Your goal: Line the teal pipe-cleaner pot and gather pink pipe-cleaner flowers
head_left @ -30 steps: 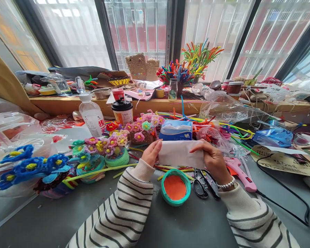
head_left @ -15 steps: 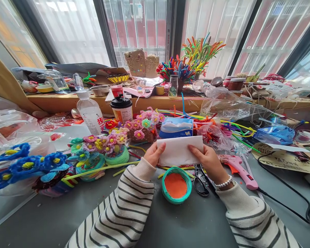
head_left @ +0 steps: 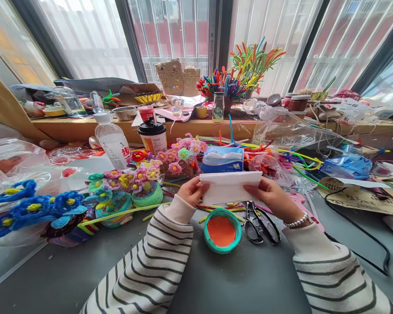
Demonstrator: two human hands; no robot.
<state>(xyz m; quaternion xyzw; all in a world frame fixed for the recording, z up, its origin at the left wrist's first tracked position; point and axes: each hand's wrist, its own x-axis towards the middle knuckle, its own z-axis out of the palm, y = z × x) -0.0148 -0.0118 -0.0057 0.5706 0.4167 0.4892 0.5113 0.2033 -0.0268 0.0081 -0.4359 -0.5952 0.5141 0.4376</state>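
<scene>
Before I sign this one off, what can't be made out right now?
In the head view:
paper: far side, facing away from the camera
left hand and right hand: some fingers, behind the paper
glue gun: partly covered by the right hand and wrist
cup: label's fine print, too small
sleeves: cut off by the bottom edge

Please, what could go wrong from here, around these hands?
The white sheet looks thin; the left hand and right hand pinch it, so a hard pull might tear it. The scissors lie beside the bowl, near the right hand; lowering that hand could knock them into it. The pink glue gun is partly hidden behind the right arm, which might bump it.
</scene>
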